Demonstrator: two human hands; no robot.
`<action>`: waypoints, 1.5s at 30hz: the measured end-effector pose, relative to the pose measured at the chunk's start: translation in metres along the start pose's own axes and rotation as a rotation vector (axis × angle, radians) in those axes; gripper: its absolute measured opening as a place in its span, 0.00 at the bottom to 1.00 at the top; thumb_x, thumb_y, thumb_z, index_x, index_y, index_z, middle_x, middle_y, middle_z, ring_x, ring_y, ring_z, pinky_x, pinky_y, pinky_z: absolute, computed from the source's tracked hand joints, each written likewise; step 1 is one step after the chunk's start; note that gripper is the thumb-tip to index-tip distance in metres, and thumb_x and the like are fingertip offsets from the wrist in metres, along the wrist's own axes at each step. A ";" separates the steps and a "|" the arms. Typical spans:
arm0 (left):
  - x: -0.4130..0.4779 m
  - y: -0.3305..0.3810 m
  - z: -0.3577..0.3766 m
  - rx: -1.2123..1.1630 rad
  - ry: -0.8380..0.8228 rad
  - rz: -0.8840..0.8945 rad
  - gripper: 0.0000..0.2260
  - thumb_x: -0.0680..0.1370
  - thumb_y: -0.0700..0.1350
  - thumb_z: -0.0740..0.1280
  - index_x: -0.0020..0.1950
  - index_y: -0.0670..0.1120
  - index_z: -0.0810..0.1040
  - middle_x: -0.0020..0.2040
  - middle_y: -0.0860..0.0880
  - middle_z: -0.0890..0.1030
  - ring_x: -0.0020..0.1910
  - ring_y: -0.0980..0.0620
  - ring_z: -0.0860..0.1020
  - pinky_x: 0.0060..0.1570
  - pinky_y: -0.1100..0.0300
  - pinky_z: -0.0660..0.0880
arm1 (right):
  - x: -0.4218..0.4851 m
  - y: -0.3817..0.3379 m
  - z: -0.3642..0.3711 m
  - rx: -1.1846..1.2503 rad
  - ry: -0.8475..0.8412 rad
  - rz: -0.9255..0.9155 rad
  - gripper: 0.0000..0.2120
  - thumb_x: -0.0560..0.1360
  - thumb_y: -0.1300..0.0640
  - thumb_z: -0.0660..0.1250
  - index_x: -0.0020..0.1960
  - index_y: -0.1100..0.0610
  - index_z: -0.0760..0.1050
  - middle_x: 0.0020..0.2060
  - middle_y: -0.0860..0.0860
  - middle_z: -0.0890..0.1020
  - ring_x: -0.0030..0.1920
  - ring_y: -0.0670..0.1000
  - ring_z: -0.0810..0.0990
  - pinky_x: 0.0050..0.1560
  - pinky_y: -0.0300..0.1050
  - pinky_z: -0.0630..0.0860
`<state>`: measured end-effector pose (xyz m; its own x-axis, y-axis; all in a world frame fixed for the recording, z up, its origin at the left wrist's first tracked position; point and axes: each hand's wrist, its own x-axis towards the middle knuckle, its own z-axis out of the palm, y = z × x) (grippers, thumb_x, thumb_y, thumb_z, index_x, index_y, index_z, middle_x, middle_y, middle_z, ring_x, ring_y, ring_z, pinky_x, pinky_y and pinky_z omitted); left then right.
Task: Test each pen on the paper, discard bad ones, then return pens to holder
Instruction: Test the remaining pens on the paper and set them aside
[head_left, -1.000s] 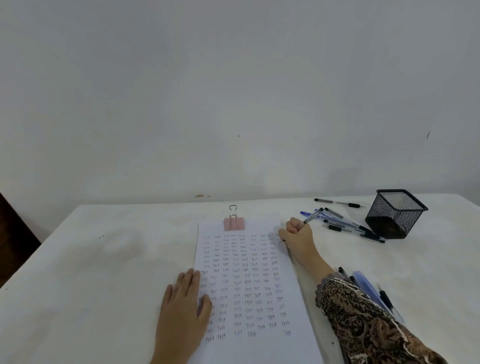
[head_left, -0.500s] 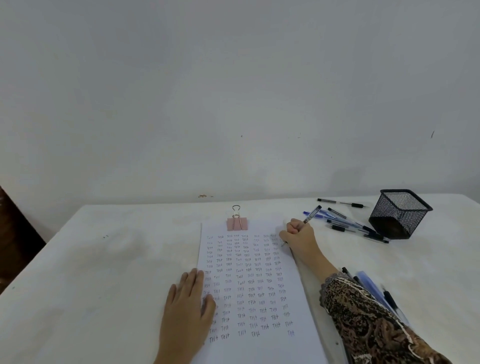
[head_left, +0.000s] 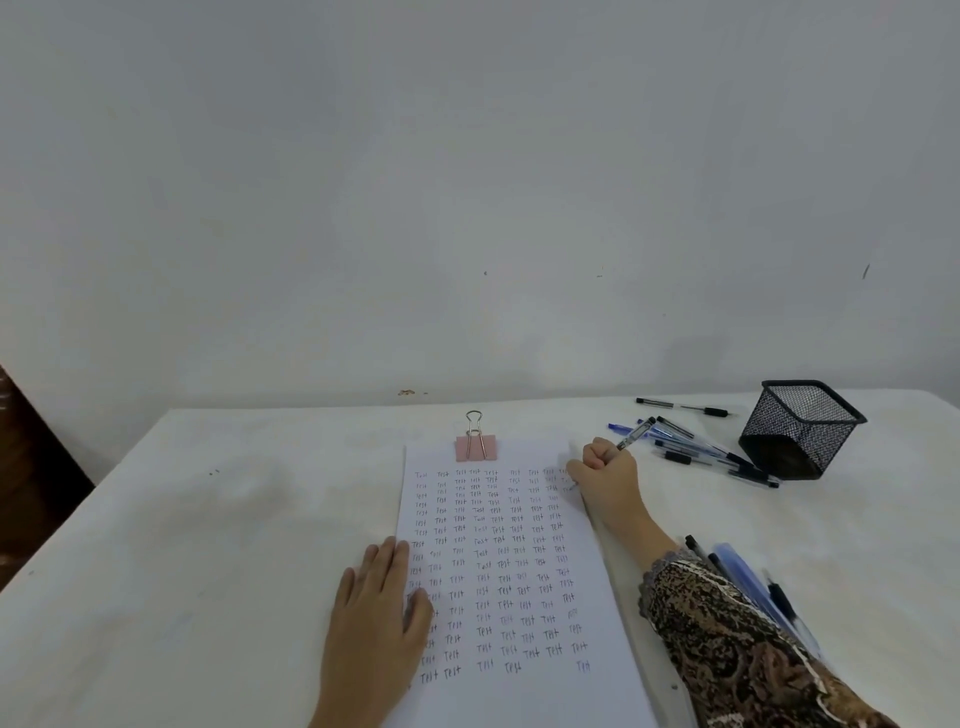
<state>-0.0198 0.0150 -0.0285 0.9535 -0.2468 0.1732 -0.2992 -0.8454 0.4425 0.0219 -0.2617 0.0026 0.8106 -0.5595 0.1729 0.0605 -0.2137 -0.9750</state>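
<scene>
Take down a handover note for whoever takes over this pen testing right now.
Left hand: open, flat on the left edge of the paper.
Right hand: grips a pen, tip at the top right rows.
The paper, under a pink binder clip, is nearly filled with rows of Test marks.
Mesh holder stands far right, no pens showing in it; loose pens lie beside it, one pen apart behind, more pens by the right forearm.
Left: finish this pen, discard bad ones, refill the holder. Which pile is tested I cannot tell.
</scene>
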 end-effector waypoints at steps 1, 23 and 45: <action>0.000 -0.001 0.001 -0.001 0.006 -0.001 0.42 0.64 0.62 0.34 0.75 0.47 0.54 0.75 0.53 0.54 0.75 0.55 0.50 0.68 0.63 0.39 | 0.000 0.001 0.000 -0.002 0.010 -0.002 0.25 0.65 0.77 0.61 0.27 0.53 0.53 0.27 0.49 0.57 0.24 0.43 0.57 0.35 0.35 0.59; 0.000 -0.002 0.003 0.003 0.016 0.006 0.41 0.65 0.62 0.35 0.74 0.47 0.55 0.75 0.52 0.56 0.75 0.55 0.51 0.69 0.62 0.40 | 0.001 0.002 0.000 -0.052 -0.013 -0.070 0.25 0.66 0.77 0.61 0.28 0.53 0.52 0.26 0.50 0.55 0.26 0.43 0.56 0.42 0.31 0.61; 0.000 0.002 -0.002 0.037 -0.038 -0.016 0.43 0.62 0.61 0.31 0.75 0.48 0.51 0.76 0.53 0.52 0.75 0.56 0.48 0.67 0.63 0.38 | -0.053 -0.034 -0.013 0.585 0.027 0.339 0.08 0.81 0.57 0.55 0.51 0.56 0.72 0.26 0.48 0.65 0.21 0.45 0.61 0.20 0.36 0.59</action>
<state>-0.0205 0.0139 -0.0258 0.9590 -0.2508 0.1323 -0.2833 -0.8658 0.4124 -0.0308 -0.2347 0.0287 0.8260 -0.5405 -0.1598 0.1172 0.4420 -0.8893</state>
